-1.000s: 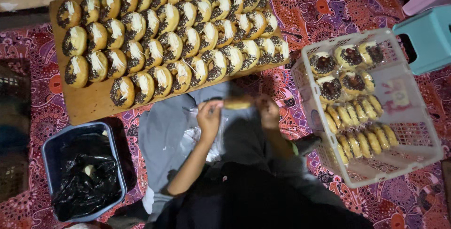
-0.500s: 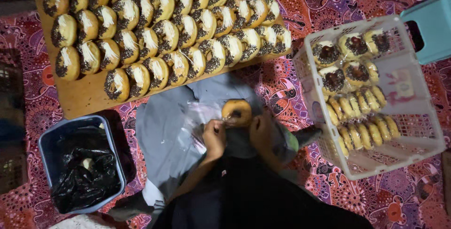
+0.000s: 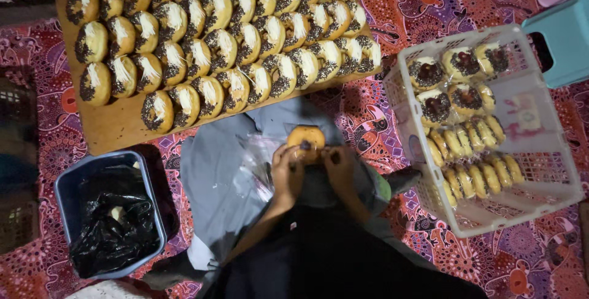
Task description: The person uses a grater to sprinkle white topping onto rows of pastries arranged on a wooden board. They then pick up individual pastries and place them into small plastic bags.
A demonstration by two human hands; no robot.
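Both hands held one round doughnut (image 3: 306, 137) over the person's lap. The left hand (image 3: 286, 173) had its grip closed on the doughnut's left side, and the right hand (image 3: 339, 167) gripped its right side. A clear plastic bag (image 3: 257, 164) lay just beside the left hand. Rows of topped doughnuts (image 3: 221, 47) sat on a wooden board (image 3: 116, 128) above. A white basket (image 3: 552, 176) with wrapped doughnuts stood to the right.

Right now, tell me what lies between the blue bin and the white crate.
In the head view, between the blue bin and white crate: grey-clad lap, clear plastic bags, and both hands holding a donut.
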